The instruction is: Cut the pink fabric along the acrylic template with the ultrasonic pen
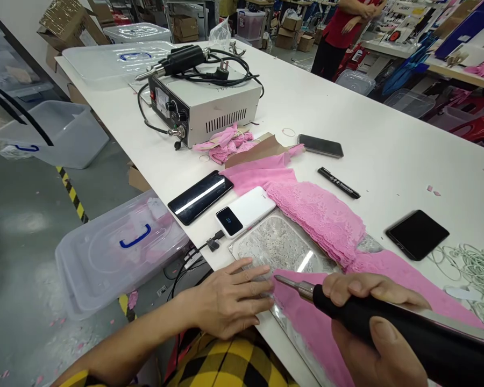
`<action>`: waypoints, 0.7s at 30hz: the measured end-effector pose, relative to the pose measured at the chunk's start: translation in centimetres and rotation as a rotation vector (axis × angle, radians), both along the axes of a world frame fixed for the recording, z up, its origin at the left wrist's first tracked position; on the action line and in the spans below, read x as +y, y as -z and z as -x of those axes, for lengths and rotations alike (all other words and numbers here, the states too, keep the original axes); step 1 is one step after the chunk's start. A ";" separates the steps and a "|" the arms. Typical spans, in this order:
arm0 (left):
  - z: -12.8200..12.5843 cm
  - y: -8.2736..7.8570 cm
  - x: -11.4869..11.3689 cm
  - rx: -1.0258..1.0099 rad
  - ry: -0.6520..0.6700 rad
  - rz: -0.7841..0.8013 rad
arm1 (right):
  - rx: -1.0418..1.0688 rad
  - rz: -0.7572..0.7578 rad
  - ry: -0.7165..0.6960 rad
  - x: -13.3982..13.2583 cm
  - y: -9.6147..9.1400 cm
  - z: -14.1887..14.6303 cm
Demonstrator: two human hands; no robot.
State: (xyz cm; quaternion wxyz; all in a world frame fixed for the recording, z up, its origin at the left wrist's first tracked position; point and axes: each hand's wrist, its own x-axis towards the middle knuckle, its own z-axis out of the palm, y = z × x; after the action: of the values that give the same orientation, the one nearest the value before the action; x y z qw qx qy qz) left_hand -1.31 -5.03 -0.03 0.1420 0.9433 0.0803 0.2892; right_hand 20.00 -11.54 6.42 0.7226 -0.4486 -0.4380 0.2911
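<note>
Right hand (381, 322): fingers and thumb wrapped round a black-handled tool (358, 320), metal tip pointing at the left fingertips.
Left hand (234, 301): palm down, flat, fingers slightly parted, gripping nothing; fingertips at the fabric edge, pressure cannot be told.
Pink fabric (306, 309): under the tool tip, running below the right hand.
Mottled plate (280, 242): beneath the fabric, just beyond the left fingers.
Lace stack (318, 220): ahead, between the hands, partly on the plate.
White power bank (250, 209): beyond left hand; dark phone (200, 197) just beside.
Pale cord tangle (478, 274): right of right hand.
Black marker (339, 183): well beyond right hand.
Control box (213, 102): farther off, ahead of left hand.
</note>
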 end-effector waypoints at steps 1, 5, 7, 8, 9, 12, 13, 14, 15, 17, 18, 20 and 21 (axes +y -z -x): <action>0.0 0.0 0.0 -0.001 0.000 0.002 | -0.001 0.002 -0.003 0.0 0.0 0.1; 0.0 -0.1 0.1 -0.009 0.006 0.005 | -0.008 -0.003 -0.018 0.0 0.1 0.3; -0.1 -0.1 0.1 -0.017 0.012 0.005 | -0.011 -0.001 -0.030 0.0 0.0 0.3; -0.1 -0.1 0.1 -0.022 0.018 0.006 | -0.013 -0.001 -0.036 0.0 0.0 0.3; -0.1 -0.1 0.1 -0.025 0.022 0.006 | -0.017 -0.002 -0.044 0.0 -0.1 0.3; -0.1 -0.1 0.1 -0.022 0.026 0.007 | -0.030 -0.010 -0.059 0.1 -0.3 0.5; -0.1 -0.1 0.1 -0.019 0.024 0.006 | -0.031 -0.014 -0.059 0.2 -0.3 0.6; -0.1 -0.1 0.1 -0.015 0.021 0.007 | -0.030 -0.018 -0.058 0.3 -0.3 0.7; -0.1 -0.1 0.2 -0.009 0.019 0.006 | -0.026 -0.024 -0.053 0.5 -0.3 0.8; 0.0 -0.2 0.2 0.006 0.018 0.001 | -0.015 -0.041 -0.039 0.6 -0.3 0.8; 0.1 -0.2 0.2 0.012 0.020 -0.001 | -0.003 -0.048 -0.029 0.6 -0.4 0.7; 0.3 -0.4 0.1 0.018 0.019 -0.003 | 0.034 -0.047 0.005 0.3 -0.8 0.2; 0.4 -0.5 0.0 0.020 0.019 -0.005 | 0.059 -0.040 0.031 0.0 -1.0 -0.3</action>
State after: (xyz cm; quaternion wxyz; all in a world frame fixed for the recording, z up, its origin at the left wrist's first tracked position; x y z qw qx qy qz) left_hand -1.73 -4.99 0.51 0.1415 0.9473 0.0719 0.2784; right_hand 20.28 -11.54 7.46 0.7485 -0.4320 -0.4153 0.2838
